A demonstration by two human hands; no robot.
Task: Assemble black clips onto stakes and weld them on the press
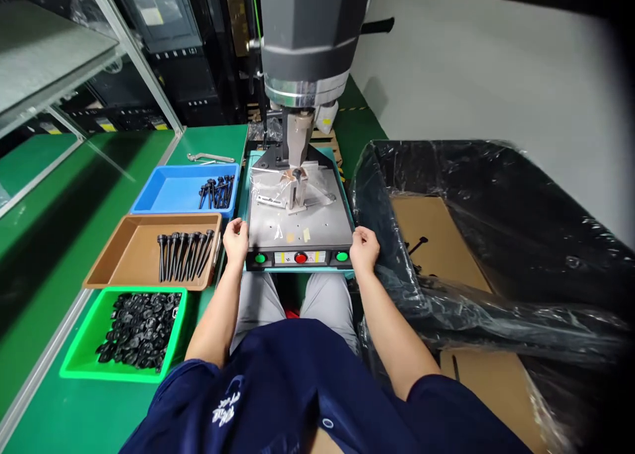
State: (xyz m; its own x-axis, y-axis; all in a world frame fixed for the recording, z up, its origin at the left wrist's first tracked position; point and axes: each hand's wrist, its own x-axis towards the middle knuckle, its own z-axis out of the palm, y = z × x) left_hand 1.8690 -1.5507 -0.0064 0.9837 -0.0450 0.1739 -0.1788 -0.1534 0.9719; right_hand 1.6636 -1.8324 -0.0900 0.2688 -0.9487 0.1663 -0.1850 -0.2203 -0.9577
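My left hand (235,243) is at the front left corner of the press base (322,226), its fingers curled closed with nothing visible in them. My right hand (364,247) is at the opposite front corner, also curled closed and showing nothing held. Between them, the front panel carries a green button (260,259) on the left, a red button (300,258) in the middle and another green button (342,257) on the right. Behind the panel, the press's metal horn (298,136) points down at a small fixture (296,192), where a dark part shows at the top.
On the left bench stand a blue tray (163,186) and a brown tray (136,242) with long black bolt-like parts, plus a green bin (74,364) of small black pieces. A wrench (211,157) lies behind. A box lined with black plastic (496,209) stands at right.
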